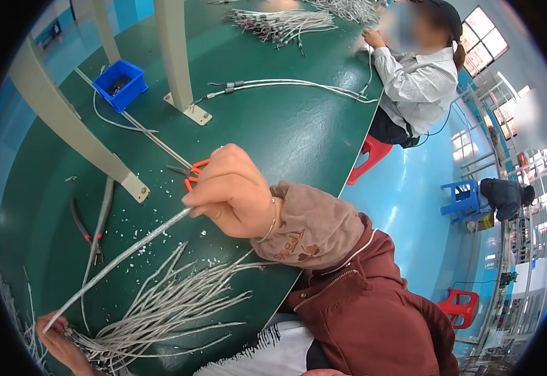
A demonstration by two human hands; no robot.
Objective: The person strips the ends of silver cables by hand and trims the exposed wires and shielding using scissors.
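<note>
A silver-grey cable (123,255) is stretched slantwise between my two hands. My right hand (232,191), in a brown cuff, pinches its upper end between thumb and fingers. Closed around the lower end is my left hand (63,344), partly cut off by the dark edge of the view. Orange-handled pliers (192,178) show just behind my right hand, which covers part of them. Beside my left hand lies a fanned bundle of similar cables (167,313). Long-handled cutters (95,225) rest with spread handles left of the stretched cable.
Cream metal legs (73,125) stand on the green table (273,135). A blue bin (120,84) holds small dark parts. Looped cables (298,83) and cable piles (283,25) lie farther off. Another person (420,69) works at the table edge. White scraps litter the surface.
</note>
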